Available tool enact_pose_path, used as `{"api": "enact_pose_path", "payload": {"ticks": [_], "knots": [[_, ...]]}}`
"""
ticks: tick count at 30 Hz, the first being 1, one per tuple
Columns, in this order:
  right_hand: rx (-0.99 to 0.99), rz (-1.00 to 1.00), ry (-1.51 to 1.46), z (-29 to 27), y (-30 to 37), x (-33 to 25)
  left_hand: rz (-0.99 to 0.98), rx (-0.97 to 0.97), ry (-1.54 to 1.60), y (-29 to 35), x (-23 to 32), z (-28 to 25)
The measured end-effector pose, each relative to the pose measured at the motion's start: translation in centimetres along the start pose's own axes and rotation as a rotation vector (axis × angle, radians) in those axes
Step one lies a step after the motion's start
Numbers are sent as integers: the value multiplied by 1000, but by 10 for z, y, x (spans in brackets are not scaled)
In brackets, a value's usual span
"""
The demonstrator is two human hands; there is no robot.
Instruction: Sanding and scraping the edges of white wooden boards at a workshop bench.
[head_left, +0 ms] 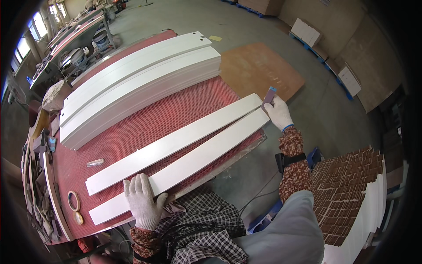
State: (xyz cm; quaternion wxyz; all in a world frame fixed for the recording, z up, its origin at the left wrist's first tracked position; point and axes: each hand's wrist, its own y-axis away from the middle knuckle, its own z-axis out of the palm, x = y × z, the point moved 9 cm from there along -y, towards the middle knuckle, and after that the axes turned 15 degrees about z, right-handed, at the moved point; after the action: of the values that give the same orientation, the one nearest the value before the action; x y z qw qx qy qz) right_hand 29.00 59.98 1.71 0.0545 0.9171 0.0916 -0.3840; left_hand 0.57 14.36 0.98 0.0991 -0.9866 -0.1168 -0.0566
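Two long white boards lie side by side on the red mesh-topped table (171, 116): a far board (176, 141) and a near board (206, 155). They nearly meet at their right ends and spread apart toward the left. My left hand (143, 200), in a white knit glove, rests on the left part of the near board, fingers stretched over it and thumb apart. At the right ends, my gloved right hand (280, 114) grips a small sanding block (269, 95), purplish with a blue end. The block is against the end of the far board; its exact contact is hidden.
A tall stack of white boards (140, 81) fills the table's far side. Tape rolls (74, 201) and a small clear packet (95, 163) lie at left. Stacked brown-and-white pieces (351, 189) stand at lower right. A brown sheet (259, 68) is beyond the table.
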Motion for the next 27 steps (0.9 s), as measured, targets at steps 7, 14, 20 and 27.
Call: {"api": "enact_pose_path", "payload": {"ticks": [7,14,20,27], "knots": [[22,-10,-16,5,-4,8,-6,-22,-9,-1,1,3],[-45,-6,-67,11,-5,-2,-5,-15,-18,1,0,2],[-60,24,-129,11,-13,11,8,2,-17,0,2,2],[-53,2,-108,9,-8,9,7,3,0,-1,1,1]]}}
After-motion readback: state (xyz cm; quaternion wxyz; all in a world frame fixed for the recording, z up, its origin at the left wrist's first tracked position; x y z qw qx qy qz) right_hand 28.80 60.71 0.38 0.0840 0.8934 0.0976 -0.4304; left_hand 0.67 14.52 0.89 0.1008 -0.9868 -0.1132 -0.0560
